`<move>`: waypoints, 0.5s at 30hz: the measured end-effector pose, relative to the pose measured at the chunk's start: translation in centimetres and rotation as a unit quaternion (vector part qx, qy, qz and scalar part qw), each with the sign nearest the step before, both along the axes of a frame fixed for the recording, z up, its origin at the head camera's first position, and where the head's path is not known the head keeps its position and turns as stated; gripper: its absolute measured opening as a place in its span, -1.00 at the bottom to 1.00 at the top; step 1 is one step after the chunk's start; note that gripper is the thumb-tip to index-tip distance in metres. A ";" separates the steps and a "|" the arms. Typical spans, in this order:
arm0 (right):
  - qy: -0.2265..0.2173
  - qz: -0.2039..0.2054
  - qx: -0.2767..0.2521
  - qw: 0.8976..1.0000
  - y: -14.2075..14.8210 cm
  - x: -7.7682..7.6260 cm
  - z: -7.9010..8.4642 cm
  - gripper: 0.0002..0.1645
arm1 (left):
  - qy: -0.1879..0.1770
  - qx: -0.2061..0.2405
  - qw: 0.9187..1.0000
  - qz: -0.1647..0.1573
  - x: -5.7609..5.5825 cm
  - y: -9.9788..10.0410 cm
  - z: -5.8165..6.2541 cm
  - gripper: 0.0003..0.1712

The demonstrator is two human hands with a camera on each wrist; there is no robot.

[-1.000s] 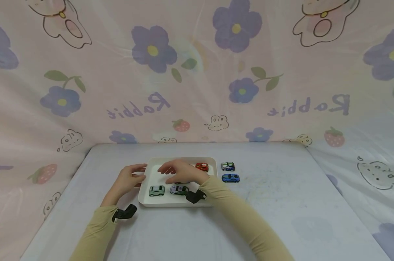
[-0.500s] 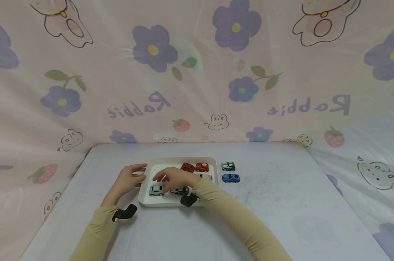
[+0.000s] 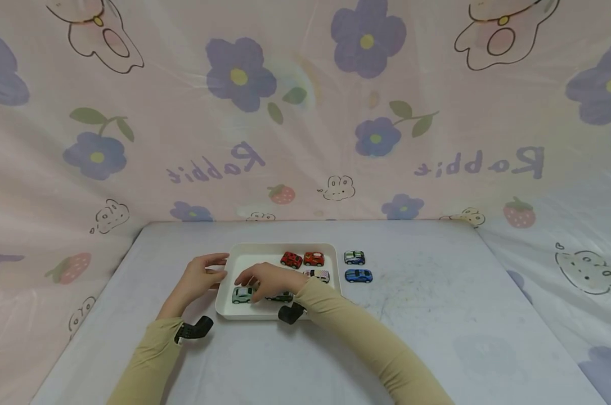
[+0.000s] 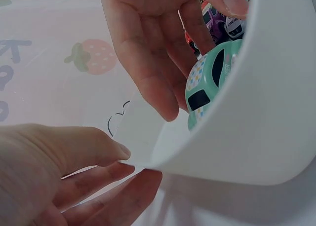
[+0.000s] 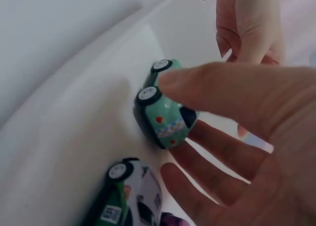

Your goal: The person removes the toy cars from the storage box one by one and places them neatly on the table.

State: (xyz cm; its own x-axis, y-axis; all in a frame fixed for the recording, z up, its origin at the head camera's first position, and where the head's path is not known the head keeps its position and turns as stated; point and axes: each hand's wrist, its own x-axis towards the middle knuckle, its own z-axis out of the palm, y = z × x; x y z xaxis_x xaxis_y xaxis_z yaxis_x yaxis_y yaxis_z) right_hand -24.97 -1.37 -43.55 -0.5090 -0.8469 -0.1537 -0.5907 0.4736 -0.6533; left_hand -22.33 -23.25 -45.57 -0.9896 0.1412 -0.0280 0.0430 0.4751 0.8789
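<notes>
My left hand (image 3: 198,277) holds the left rim of a white tray (image 3: 255,246), thumb above and fingers below the edge in the left wrist view. Over the tray, my right hand (image 3: 274,278) has its thumb and fingers on either side of a mint-green toy car (image 5: 170,115), pinching it near the tray's front left. Beside it is a white and green toy car (image 5: 143,186), partly covered by the right hand in the head view. Two red toy cars (image 3: 291,259) stand at the back of the tray, and a pale checkered toy car (image 3: 318,275) sits in front of them.
To the right of the tray, on the white-covered table (image 3: 427,315), stand a blue toy car (image 3: 358,275) and a white, green and blue toy car (image 3: 354,257). A patterned curtain (image 3: 305,124) rises behind the table's back edge.
My right hand has moved left and toward the tray's front, down onto the mint-green toy car. The red cars and the pale checkered car have come into sight. My left hand stays at the rim.
</notes>
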 end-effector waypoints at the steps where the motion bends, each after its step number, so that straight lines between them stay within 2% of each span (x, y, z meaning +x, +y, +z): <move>1: 0.002 0.003 0.001 1.000 0.0 0.0 0.0 -0.42 | 0.001 0.000 1.000 -0.001 0.0 0.0 0.0 -0.42; 7: 0.009 0.015 -0.003 1.000 -0.3 -0.1 -0.3 -0.40 | 0.003 -0.009 1.000 -0.002 0.0 0.0 0.0 -0.42; 15: 0.008 0.004 -0.002 1.000 -0.5 -0.2 -0.7 -0.44 | 0.006 -0.012 1.000 -0.005 0.0 0.0 -0.2 -0.42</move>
State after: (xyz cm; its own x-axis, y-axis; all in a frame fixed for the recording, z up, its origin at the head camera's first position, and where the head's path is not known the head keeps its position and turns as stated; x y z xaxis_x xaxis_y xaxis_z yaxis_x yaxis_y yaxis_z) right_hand -25.18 -1.91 -44.29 -0.5051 -0.8512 -0.1428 -0.6041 0.4668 -0.6459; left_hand -22.32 -23.24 -45.76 -0.9884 0.1505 -0.0189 0.0589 0.4954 0.8667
